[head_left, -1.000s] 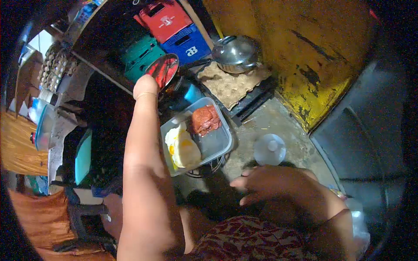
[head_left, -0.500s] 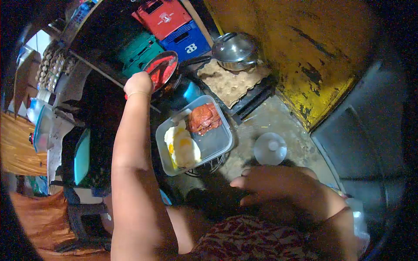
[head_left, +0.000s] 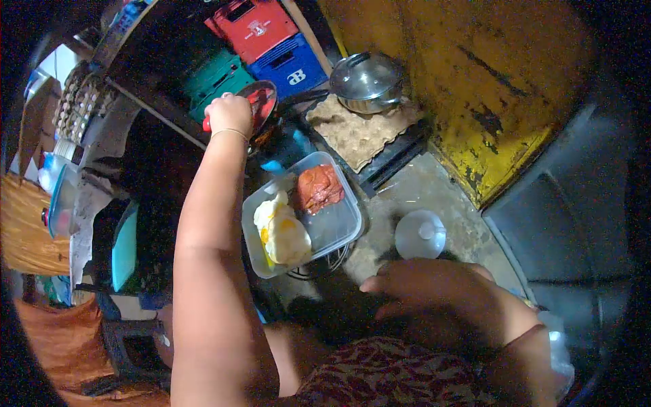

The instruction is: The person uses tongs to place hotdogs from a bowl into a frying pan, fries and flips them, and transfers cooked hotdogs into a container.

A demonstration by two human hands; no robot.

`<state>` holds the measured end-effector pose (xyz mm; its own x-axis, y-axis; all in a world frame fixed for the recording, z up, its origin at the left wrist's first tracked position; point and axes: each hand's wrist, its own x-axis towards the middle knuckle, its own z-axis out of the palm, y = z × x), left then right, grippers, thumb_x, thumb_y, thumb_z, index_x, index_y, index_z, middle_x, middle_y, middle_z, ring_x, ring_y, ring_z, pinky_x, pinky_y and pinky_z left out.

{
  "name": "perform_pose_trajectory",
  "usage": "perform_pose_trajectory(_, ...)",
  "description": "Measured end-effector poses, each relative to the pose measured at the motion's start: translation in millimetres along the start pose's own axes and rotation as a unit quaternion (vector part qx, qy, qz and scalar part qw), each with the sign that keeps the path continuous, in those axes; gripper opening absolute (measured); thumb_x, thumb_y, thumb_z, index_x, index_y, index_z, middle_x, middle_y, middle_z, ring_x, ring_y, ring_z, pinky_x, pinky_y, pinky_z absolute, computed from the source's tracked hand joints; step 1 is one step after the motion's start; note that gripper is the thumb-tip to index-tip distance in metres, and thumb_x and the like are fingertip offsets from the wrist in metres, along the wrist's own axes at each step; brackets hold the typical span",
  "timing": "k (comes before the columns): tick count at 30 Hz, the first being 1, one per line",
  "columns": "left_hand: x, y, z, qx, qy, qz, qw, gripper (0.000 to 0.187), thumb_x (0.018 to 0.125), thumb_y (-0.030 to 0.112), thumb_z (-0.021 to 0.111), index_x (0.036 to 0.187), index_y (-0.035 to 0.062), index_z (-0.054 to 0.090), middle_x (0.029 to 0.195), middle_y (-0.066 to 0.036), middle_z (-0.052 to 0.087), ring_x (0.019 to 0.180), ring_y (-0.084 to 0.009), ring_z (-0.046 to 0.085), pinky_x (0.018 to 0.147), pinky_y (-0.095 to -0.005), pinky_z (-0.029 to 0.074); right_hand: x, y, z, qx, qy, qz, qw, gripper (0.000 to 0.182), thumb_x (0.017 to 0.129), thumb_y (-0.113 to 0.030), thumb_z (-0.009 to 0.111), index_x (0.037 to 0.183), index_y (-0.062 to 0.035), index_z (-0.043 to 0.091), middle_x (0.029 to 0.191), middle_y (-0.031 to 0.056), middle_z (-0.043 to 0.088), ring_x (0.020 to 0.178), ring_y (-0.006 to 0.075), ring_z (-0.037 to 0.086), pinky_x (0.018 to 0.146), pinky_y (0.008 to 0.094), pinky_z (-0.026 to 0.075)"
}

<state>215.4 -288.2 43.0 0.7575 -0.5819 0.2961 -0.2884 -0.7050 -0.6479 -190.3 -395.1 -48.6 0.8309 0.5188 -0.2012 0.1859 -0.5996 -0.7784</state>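
Observation:
My left hand point(head_left: 229, 115) is closed around a red handle, whose end sticks out beside the fist. Just beyond it is a frying pan point(head_left: 264, 102) with a red inside, tilted and partly hidden by the hand. Below the pan sits a clear plastic container point(head_left: 329, 241), holding fried eggs point(head_left: 281, 230) on one side and reddish slices of meat point(head_left: 319, 188) on the other. My right hand point(head_left: 427, 288) hangs in shadow near my lap, fingers loosely apart and holding nothing. A round translucent lid point(head_left: 420, 234) lies just past it.
A lidded steel pot point(head_left: 366, 81) stands on a piece of cardboard point(head_left: 359, 129). Behind are red point(head_left: 251, 30), blue point(head_left: 291, 64) and green point(head_left: 217, 81) crates. A worn yellow panel point(head_left: 488, 102) rises at right. Egg trays point(head_left: 81, 105) are at far left.
My left hand has moved right and slightly up, and it covers more of the pan, so less red inside shows. My right hand is about where it was.

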Motion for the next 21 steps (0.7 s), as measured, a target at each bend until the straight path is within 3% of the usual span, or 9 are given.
perform_pose_trajectory(3,3,10,4,-0.028,-0.005,-0.022,0.999,0.027,0.092,0.026,0.054,0.101,0.0112,0.074,0.11,-0.01,0.068,0.098,-0.0314,0.068,0.076,-0.0507,0.055,1,5,4,0.005,0.02,-0.01,1.0,0.048,0.09,-0.042,0.064,0.125,-0.0104,0.054,0.101,0.0234,0.06,0.097,0.0436,0.059,0.081,0.0499,0.047)
perform_pose_trajectory(10,-15,-14,28,-0.131,-0.056,-0.105,0.984,0.027,0.093,0.017,0.05,0.102,0.008,0.073,0.111,-0.015,0.07,0.1,-0.0364,0.069,0.081,-0.0485,0.056,6,2,1,-0.014,-0.061,0.02,0.998,0.052,0.09,-0.042,0.063,0.13,-0.0115,0.051,0.103,0.0229,0.061,0.099,0.043,0.059,0.084,0.0497,0.047)
perform_pose_trajectory(12,-28,-25,26,-0.24,-0.082,-0.144,0.956,0.026,0.091,0.019,0.052,0.102,0.0061,0.072,0.108,-0.02,0.07,0.1,-0.0372,0.068,0.085,-0.0479,0.055,6,2,2,-0.019,-0.073,0.024,0.997,0.052,0.09,-0.041,0.063,0.131,-0.0118,0.05,0.103,0.0228,0.061,0.099,0.043,0.059,0.084,0.0499,0.048)
perform_pose_trajectory(14,-43,-30,43,-0.277,-0.047,-0.167,0.945,0.029,0.089,0.026,0.055,0.102,0.0063,0.073,0.105,-0.022,0.069,0.101,-0.0367,0.067,0.088,-0.0451,0.053,4,3,5,-0.008,-0.033,0.0,0.999,0.051,0.09,-0.039,0.062,0.132,-0.013,0.05,0.105,0.0226,0.061,0.098,0.0428,0.06,0.085,0.0507,0.048)
perform_pose_trajectory(16,-56,-33,57,-0.345,-0.059,-0.174,0.92,0.027,0.084,0.027,0.065,0.101,0.0073,0.073,0.101,-0.02,0.07,0.099,-0.036,0.067,0.086,-0.0435,0.053,1,0,3,-0.011,-0.028,-0.002,1.0,0.052,0.09,-0.04,0.063,0.132,-0.0129,0.051,0.106,0.0224,0.061,0.101,0.042,0.06,0.087,0.0505,0.047)
perform_pose_trajectory(17,-61,-37,72,-0.427,-0.103,-0.207,0.874,0.028,0.077,0.023,0.076,0.1,0.0066,0.073,0.098,-0.02,0.071,0.096,-0.0364,0.068,0.083,-0.0436,0.053,-1,-2,2,-0.013,-0.025,0.0,1.0,0.052,0.089,-0.041,0.063,0.132,-0.0127,0.051,0.108,0.0222,0.061,0.103,0.0413,0.06,0.089,0.0503,0.047)
perform_pose_trajectory(18,-74,-36,70,-0.42,-0.068,-0.195,0.884,0.03,0.073,0.018,0.08,0.099,0.0049,0.073,0.092,-0.019,0.072,0.086,-0.0342,0.069,0.077,-0.0419,0.053,-2,-4,1,-0.014,-0.023,-0.002,1.0,0.052,0.089,-0.041,0.063,0.132,-0.0127,0.051,0.108,0.0222,0.061,0.103,0.0413,0.06,0.089,0.0503,0.047)
perform_pose_trajectory(21,-96,-38,83,-0.496,-0.096,-0.211,0.837,0.028,0.074,0.017,0.08,0.097,0.0029,0.072,0.085,-0.018,0.072,0.079,-0.0301,0.07,0.072,-0.0398,0.053,-3,-10,-1,-0.028,-0.026,0.002,0.999,0.056,0.088,-0.044,0.064,0.133,-0.0122,0.051,0.11,0.0218,0.061,0.108,0.0402,0.059,0.092,0.0489,0.046)
